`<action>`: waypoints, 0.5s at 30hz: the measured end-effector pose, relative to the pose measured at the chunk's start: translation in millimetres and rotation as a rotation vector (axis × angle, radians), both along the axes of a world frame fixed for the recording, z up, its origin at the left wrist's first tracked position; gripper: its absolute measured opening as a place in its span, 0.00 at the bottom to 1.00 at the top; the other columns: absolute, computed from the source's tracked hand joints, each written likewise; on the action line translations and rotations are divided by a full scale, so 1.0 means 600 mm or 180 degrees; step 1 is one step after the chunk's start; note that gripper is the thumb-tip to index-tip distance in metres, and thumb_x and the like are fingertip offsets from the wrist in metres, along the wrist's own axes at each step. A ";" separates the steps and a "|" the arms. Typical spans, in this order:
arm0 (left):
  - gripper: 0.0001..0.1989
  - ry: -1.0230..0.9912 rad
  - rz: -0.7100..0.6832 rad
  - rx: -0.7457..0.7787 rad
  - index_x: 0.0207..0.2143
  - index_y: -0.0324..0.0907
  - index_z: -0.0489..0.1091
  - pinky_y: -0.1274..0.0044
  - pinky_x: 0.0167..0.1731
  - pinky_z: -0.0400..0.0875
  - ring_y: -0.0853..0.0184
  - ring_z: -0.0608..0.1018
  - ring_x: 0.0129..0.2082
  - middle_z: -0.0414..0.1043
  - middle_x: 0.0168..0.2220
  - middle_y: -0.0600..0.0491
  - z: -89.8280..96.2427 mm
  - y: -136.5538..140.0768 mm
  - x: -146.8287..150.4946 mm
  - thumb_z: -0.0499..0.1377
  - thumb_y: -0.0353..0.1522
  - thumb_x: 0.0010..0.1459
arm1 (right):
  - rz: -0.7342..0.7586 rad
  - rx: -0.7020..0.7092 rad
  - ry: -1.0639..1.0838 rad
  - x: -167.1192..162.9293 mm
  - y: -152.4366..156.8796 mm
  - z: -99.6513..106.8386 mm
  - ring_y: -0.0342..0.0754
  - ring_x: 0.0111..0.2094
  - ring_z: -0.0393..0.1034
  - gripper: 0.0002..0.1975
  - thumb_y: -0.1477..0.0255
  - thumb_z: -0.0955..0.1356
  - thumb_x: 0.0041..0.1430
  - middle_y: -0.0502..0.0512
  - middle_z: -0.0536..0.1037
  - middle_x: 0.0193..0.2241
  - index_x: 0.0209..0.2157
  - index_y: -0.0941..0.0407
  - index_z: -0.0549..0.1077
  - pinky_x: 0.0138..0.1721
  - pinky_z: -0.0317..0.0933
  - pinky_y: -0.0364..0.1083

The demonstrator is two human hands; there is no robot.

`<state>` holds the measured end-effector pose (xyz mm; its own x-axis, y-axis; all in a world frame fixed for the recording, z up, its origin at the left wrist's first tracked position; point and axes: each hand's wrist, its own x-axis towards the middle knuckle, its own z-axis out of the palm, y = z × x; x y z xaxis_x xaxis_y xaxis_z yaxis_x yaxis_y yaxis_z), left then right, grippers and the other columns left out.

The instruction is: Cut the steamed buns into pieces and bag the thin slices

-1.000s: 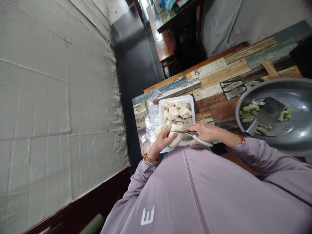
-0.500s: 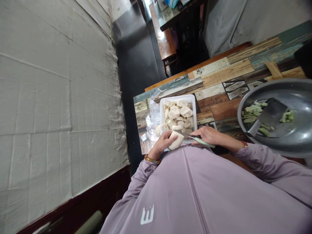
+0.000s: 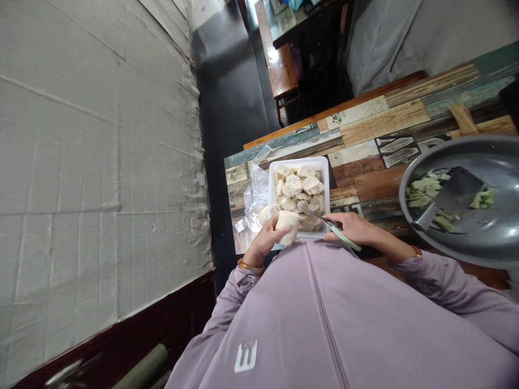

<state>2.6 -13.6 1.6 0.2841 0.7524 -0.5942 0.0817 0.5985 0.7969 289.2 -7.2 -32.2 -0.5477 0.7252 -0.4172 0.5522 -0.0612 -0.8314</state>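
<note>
My left hand (image 3: 265,239) is closed round a thick, pale cream-coloured piece of food (image 3: 287,224), whose exact kind I cannot make out. It is held over the near left corner of a white plastic tray (image 3: 326,183). Inside the tray lie several pale, round-cut slices (image 3: 292,185) of similar colour. My right hand (image 3: 352,228) grips scissors (image 3: 339,236) with light green handles. Their blades point left over the tray's near part, apart from the piece in my left hand.
Crumpled clear plastic wrap (image 3: 256,197) lies left of the tray on the wood-patterned table (image 3: 365,162). To the right, a large metal basin (image 3: 497,221) holds a cleaver (image 3: 460,189) and chopped green vegetable (image 3: 424,190). Wooden sticks (image 3: 463,119) lie behind it. A bench (image 3: 281,73) stands beyond.
The scissors have moved away from the held piece, toward the right. A slice that was at the blades is no longer there. My left hand has turned the piece more upright.
</note>
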 end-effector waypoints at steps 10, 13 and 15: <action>0.34 0.0151 0.0239 0.0438 0.52 0.38 0.70 0.71 0.44 0.72 0.58 0.77 0.45 0.76 0.49 0.43 0.000 0.003 0.006 0.68 0.48 0.48 | 0.0278 0.0518 0.0154 -0.003 0.018 0.016 0.57 0.44 0.74 0.36 0.58 0.76 0.47 0.60 0.78 0.44 0.57 0.55 0.72 0.45 0.67 0.51; 0.32 0.0183 0.0251 0.0442 0.52 0.39 0.71 0.71 0.44 0.73 0.58 0.78 0.44 0.77 0.49 0.44 0.003 0.003 0.011 0.67 0.47 0.48 | 0.0389 0.0464 0.0138 -0.007 0.026 0.021 0.57 0.45 0.75 0.37 0.58 0.76 0.46 0.60 0.79 0.45 0.58 0.53 0.72 0.45 0.67 0.51; 0.32 0.0190 0.0256 0.0478 0.52 0.39 0.71 0.71 0.44 0.73 0.59 0.78 0.44 0.77 0.49 0.44 0.005 0.004 0.014 0.67 0.47 0.49 | 0.0462 0.0431 0.0161 -0.009 0.033 0.026 0.57 0.46 0.75 0.37 0.58 0.76 0.47 0.60 0.78 0.46 0.59 0.54 0.71 0.45 0.67 0.50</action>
